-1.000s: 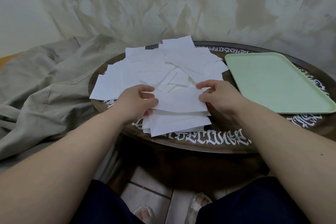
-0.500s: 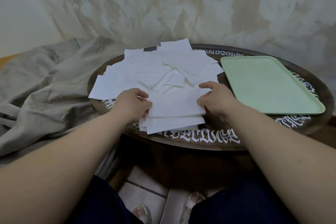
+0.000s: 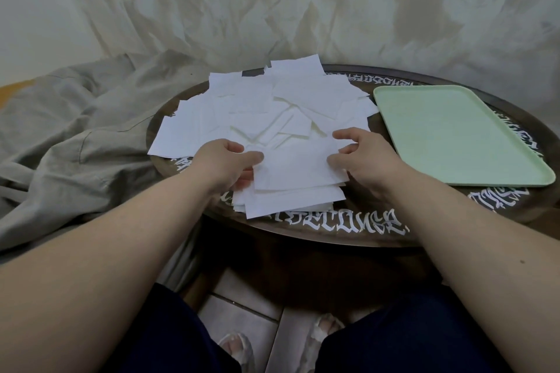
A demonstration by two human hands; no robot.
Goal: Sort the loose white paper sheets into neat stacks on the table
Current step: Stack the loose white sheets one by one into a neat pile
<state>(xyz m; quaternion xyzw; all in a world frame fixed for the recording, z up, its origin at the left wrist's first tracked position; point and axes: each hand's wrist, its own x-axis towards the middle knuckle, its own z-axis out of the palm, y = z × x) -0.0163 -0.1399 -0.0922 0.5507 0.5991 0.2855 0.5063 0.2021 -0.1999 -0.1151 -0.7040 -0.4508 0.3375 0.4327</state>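
Both hands keep their hold on the top sheet (image 3: 295, 165) of the near stack (image 3: 291, 200) at the desk (image 3: 333, 230) front edge: the left hand (image 3: 225, 165) pinches its left edge, while the right hand (image 3: 368, 157) has spread its fingers wider along the right edge. The loose pile (image 3: 272, 106) behind looks unchanged.

Round dark wooden table (image 3: 348, 236) with white lettering round its rim, scattered loose white paper sheets (image 3: 272, 106) left, pale green plastic tray (image 3: 454, 133) right
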